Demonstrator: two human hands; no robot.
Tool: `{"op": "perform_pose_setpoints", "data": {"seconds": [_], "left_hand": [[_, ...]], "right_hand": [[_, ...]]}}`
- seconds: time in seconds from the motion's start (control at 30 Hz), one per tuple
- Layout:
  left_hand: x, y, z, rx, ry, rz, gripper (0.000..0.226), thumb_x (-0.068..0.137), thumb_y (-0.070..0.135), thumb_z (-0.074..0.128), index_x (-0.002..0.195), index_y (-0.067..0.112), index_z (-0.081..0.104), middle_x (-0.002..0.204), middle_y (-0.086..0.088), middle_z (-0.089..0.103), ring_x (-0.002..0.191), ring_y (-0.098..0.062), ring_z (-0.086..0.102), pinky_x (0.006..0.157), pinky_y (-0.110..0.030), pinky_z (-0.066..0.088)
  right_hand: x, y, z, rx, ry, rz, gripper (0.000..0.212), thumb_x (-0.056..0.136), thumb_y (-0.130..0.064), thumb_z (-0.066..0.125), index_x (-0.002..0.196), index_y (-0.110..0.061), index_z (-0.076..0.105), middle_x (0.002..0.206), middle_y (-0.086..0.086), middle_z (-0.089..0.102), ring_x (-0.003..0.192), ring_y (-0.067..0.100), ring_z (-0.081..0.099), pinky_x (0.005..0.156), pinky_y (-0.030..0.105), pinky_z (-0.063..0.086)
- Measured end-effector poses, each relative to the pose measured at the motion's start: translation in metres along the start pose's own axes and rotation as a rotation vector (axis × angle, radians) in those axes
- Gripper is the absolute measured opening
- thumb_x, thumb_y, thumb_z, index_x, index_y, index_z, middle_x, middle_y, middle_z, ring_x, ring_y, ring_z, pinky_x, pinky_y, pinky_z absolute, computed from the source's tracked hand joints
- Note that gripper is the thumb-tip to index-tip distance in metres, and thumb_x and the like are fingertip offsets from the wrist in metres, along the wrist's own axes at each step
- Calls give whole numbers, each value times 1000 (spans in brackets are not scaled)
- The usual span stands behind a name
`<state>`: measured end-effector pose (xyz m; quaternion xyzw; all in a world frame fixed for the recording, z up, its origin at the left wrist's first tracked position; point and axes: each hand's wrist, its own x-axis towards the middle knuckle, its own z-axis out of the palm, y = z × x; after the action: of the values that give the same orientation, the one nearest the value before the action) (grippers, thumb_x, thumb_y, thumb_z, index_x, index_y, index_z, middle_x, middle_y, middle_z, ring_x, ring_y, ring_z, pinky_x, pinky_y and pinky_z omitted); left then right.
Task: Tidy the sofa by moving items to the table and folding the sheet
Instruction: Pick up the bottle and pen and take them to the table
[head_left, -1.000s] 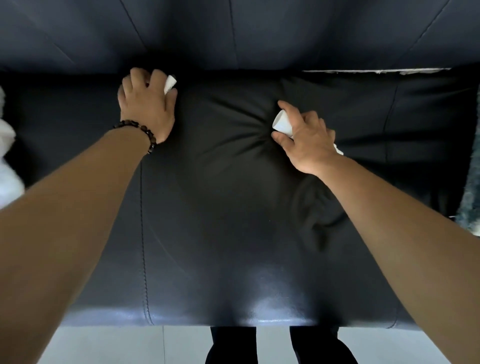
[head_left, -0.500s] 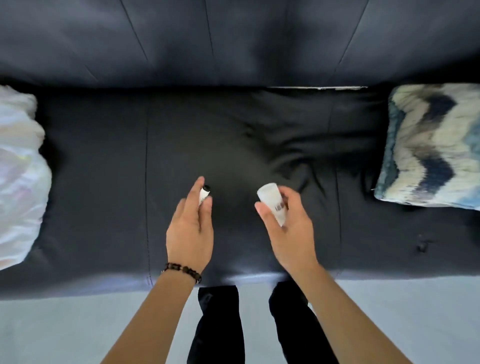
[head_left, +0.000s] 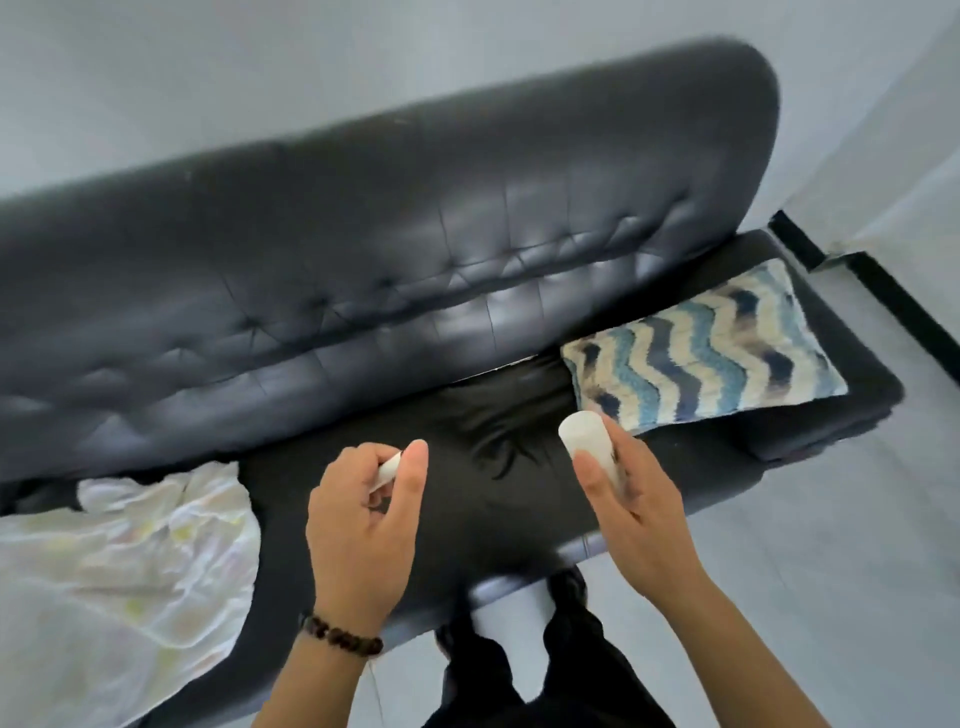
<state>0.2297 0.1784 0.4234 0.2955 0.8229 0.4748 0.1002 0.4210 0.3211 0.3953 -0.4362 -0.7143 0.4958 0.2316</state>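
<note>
A black leather sofa (head_left: 363, 270) fills the view. My left hand (head_left: 363, 525) hovers over the seat and grips a small white marker-like item (head_left: 389, 467), mostly hidden by the fingers. My right hand (head_left: 631, 509) holds a white cylindrical bottle (head_left: 589, 441) upright between thumb and fingers, above the seat's front part. A crumpled white sheet (head_left: 119, 561) lies on the sofa's left end.
A cushion with blue and cream wavy stripes (head_left: 701, 348) lies on the right end of the seat. Grey floor (head_left: 805, 545) lies in front and to the right. A black skirting edge (head_left: 872, 291) runs behind the sofa's right end. My dark trouser legs (head_left: 519, 675) stand against the seat front.
Both hands lifted their items off the seat and drew back toward me. The view pulled away and swung, bringing the backrest, sheet and cushion into sight.
</note>
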Motion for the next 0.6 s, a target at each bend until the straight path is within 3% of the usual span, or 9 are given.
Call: {"op": "perform_pose_setpoints", "data": {"seconds": [0.13, 0.2, 0.3, 0.43, 0.6], "left_hand": [[-16, 39, 0, -138, -110, 68, 52, 88, 75, 38, 76, 28, 56, 59, 13, 50, 52, -6, 44, 50, -11, 33], [-18, 61, 11, -116, -169, 150, 46, 89, 72, 37, 76, 31, 56, 61, 14, 52, 55, -8, 46, 54, -17, 37], [-33, 110, 37, -164, -223, 251, 40, 91, 65, 36, 77, 32, 56, 70, 10, 56, 61, -10, 50, 56, -10, 39], [-88, 174, 75, -236, -339, 423, 45, 93, 68, 33, 81, 31, 55, 76, 2, 55, 59, -11, 48, 55, -7, 39], [-200, 223, 142, -294, -535, 545, 38, 95, 66, 33, 87, 36, 56, 81, 15, 61, 68, -1, 56, 62, -3, 40]], "right_hand": [[-59, -14, -56, -24, 210, -8, 46, 89, -73, 49, 132, -56, 48, 125, -24, 59, 117, 1, 57, 87, 22, 48], [-86, -15, -84, -72, 329, -9, 42, 91, -72, 47, 131, -58, 47, 119, -23, 60, 111, 4, 59, 80, 21, 49], [-127, -11, -128, -63, 474, 7, 38, 91, -70, 48, 127, -61, 46, 118, -24, 59, 109, 3, 58, 75, 17, 50], [-179, 7, -189, 8, 648, 7, 44, 85, -78, 46, 124, -59, 49, 116, -24, 59, 109, 3, 58, 80, 7, 46], [-266, 57, -272, 76, 788, 42, 45, 84, -78, 47, 124, -58, 49, 117, -24, 58, 108, 1, 58, 79, 8, 47]]}}
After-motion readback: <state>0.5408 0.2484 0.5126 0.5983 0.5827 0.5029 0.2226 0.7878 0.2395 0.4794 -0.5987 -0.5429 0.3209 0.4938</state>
